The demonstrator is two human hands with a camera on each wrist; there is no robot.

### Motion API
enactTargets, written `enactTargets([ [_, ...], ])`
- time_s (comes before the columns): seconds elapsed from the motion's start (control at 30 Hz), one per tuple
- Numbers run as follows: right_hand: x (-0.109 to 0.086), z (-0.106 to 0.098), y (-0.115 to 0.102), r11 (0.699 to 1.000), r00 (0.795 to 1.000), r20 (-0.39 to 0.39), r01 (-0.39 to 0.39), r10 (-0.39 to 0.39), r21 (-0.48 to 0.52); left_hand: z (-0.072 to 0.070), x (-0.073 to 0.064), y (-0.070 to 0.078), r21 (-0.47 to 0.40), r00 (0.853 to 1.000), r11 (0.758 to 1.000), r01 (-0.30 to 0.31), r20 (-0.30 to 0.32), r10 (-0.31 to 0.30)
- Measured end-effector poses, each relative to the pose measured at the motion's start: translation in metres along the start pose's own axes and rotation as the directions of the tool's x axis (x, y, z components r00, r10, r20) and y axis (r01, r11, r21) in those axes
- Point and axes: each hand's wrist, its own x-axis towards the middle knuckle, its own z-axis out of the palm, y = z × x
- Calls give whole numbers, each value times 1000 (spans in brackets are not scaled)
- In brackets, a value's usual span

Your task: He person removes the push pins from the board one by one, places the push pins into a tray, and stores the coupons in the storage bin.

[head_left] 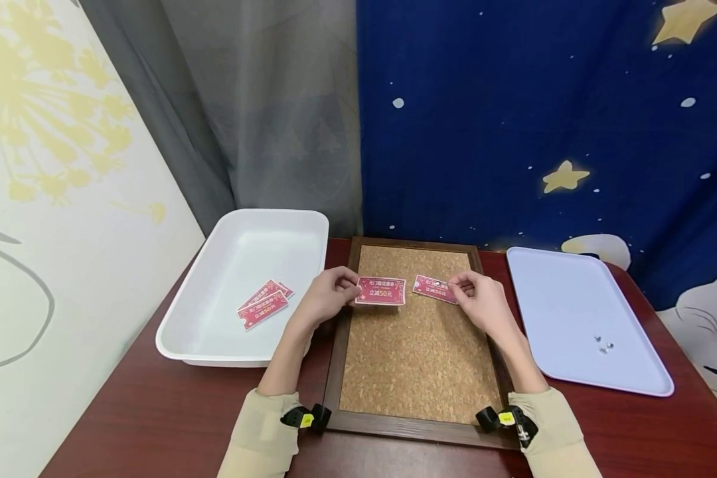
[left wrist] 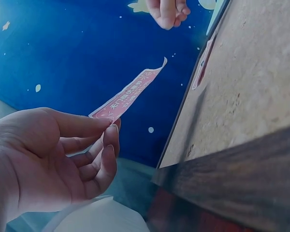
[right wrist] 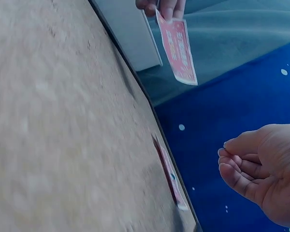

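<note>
My left hand (head_left: 330, 290) pinches a pink paper coupon (head_left: 381, 291) by its left end, thumb against the index finger. The coupon is held over the upper left of a corkboard (head_left: 418, 358), its far end curling slightly in the left wrist view. My right hand (right wrist: 270, 169) has thumb and index fingertips drawn together, with a tiny dark pin tip (right wrist: 224, 146) at them, the rest hidden. In the head view this hand overlaps the right end of a second coupon (head_left: 429, 287), which lies on the cork with a small shiny pin on it.
A deep white tub (head_left: 200, 332) stands left of the board, with several coupons (head_left: 263, 309) inside. To the right lies a shallow pale tray (head_left: 573, 299) bearing several small metal pins (head_left: 603, 346). A dark wooden frame (head_left: 418, 428) edges the corkboard. Curtains hang behind.
</note>
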Motion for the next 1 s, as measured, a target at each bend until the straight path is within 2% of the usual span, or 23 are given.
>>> enactTargets([
  [0.3,-8,-24,19,999,999,-29,-13,12,-30,-11,-5,-4,-42,1000,999,-17,5,17],
  [0.47,-15,-39,27,998,999,-44,-20,17,-67,-19,-10,-3,-57,1000,998,-13,-27,12],
  [0.77,-30,-62,43,994,997,-78,-21,13,-103,-36,-17,-12,-81,997,997,-14,-79,8],
  [1.0,-39,-77,57,987,994,-109,-49,33,-152,-49,-22,-20,-45,995,999,-2,-103,-2],
])
